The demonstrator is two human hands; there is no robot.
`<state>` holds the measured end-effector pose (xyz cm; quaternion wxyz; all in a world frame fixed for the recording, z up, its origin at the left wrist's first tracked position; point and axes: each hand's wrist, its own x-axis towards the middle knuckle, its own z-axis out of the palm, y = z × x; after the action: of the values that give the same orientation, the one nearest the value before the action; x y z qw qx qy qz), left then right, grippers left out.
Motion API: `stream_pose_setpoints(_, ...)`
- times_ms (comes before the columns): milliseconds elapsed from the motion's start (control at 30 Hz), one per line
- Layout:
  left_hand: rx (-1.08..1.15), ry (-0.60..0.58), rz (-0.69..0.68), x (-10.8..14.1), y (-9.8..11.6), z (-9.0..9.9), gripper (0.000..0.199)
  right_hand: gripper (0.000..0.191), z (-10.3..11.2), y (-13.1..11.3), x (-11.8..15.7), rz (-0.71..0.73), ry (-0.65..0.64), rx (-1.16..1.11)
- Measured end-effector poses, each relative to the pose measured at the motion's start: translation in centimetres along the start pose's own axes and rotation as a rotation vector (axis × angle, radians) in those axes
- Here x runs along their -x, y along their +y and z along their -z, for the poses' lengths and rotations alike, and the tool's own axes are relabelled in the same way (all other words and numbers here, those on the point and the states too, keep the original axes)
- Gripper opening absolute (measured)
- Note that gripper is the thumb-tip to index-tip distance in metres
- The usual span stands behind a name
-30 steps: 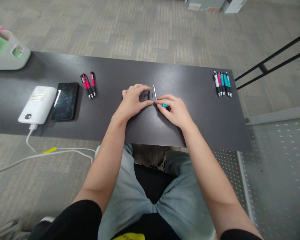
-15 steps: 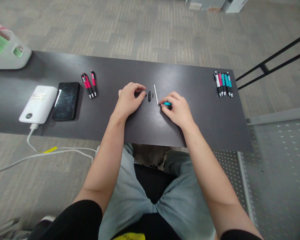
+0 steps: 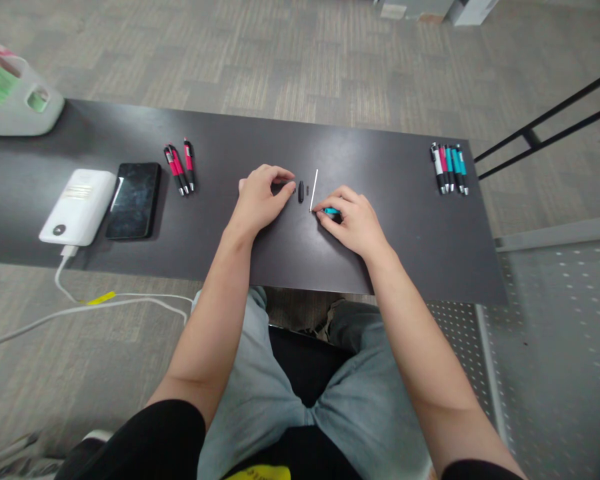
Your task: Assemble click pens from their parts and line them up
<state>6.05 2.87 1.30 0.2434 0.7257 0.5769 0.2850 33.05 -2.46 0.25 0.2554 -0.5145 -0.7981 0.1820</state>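
Observation:
My right hand (image 3: 350, 215) has its thumb and index finger at the lower end of a thin silvery pen refill (image 3: 314, 190), which lies slanted on the table. Below that palm a teal pen barrel (image 3: 332, 211) shows in part; the fingers hide the rest. My left hand (image 3: 264, 193) rests on the table with thumb and index finger apart. A tiny black piece (image 3: 295, 191) lies at its thumb tip. Between the hands are a short black pen part (image 3: 301, 192) and a small dark piece, perhaps a spring (image 3: 307, 191).
Red-and-black pens (image 3: 180, 168) lie left of my hands, beside a black phone (image 3: 134, 200) and a white power bank (image 3: 77, 207) with a cable. Several pens (image 3: 449, 168) are lined up at the right edge. A white container (image 3: 45, 113) stands at the far left.
The refill has turned: its upper end has swung right and its lower end left. My right hand has shifted slightly left with it. My left hand stays nearly in place.

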Motion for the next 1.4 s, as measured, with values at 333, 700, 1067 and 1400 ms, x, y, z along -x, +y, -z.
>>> stream_pose_setpoints(333, 0.005, 0.007, 0.012, 0.0, 0.1, 0.0, 0.018, 0.039, 0.2, -0.6, 0.4, 0.033, -0.034, 0.064)
stream_pose_setpoints(700, 0.001, 0.011, 0.016, 0.1, 0.3, -0.1, 0.016, 0.032, 0.7, -1.2, 0.4, 0.035, -0.075, 0.079)
stream_pose_setpoints(1067, 0.009, 0.001, 0.007, 0.0, 0.0, 0.0, 0.015, 0.031, 0.6, -0.6, 0.1, -0.081, 0.097, -0.092)
stream_pose_setpoints(1400, 0.022, 0.010, 0.010, 0.0, 0.2, 0.0, 0.016, 0.013, 2.4, 3.2, -0.3, -0.104, 0.145, -0.048)
